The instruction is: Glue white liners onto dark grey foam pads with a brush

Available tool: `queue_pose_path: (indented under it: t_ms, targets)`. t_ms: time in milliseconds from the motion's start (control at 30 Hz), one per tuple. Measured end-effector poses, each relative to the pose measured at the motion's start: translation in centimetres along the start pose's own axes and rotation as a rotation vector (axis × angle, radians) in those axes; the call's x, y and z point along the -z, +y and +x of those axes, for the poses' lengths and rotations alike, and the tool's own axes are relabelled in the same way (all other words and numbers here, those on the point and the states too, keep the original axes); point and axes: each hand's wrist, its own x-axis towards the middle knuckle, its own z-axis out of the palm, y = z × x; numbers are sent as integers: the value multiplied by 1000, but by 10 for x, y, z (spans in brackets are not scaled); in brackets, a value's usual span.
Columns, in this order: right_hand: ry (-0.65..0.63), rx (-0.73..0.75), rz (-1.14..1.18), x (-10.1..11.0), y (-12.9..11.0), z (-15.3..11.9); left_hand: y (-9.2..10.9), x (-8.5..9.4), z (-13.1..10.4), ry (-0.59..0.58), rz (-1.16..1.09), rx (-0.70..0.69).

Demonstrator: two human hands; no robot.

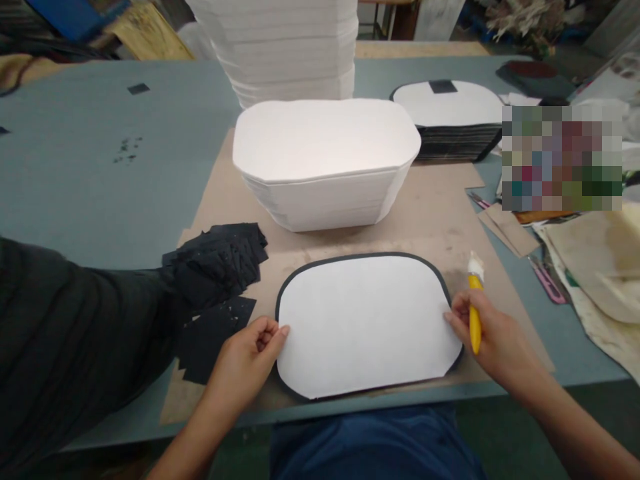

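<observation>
Pinching panel (370, 327) at its 9 o'clock end with left hand (243, 360), thumb on top. Gripping yellow brush (475, 320) in right hand (495, 337), bristles toward 12, with fingertips also on panel's 3 o'clock end.

Taking panel as clock centre: faced white, bordered black round most of its outline. On cardboard (425, 213) or just above it, can't tell which; close to near edge of bench (170, 160).

Also on cardboard, at 10: heaped black patches (215, 267), with more spread flat at 9. On bare bench toward 10:30: stray patch (139, 89). Between 11 and 12: white stack (325, 147), tapering tub-like from top to base, with tall stack (290, 53) behind, running out of view. At 1: black stack (455, 143), topped with a white face, with dark square (443, 86) lying on it.

Near 2:30, off cardboard: pink snips (549, 281) beside folded cloth (605, 267). Between 1 and 2: pixelated block (560, 160); can't make out contents.
</observation>
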Motion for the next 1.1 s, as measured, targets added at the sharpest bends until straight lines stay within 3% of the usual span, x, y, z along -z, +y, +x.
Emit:
queue_pose_path:
  t_ms: [133, 533, 867, 1100]
  targets:
    - [4, 5, 13, 9, -2, 3, 3, 2, 1, 20, 32, -29]
    - [82, -53, 19, 5, -5, -2, -6, -7, 0, 99, 44, -117]
    - [102, -101, -190, 5, 4, -4, -5, -13, -2, 151, 3, -161]
    - [99, -129, -222, 3, 5, -1, -5, -17, -5, 122, 14, -165]
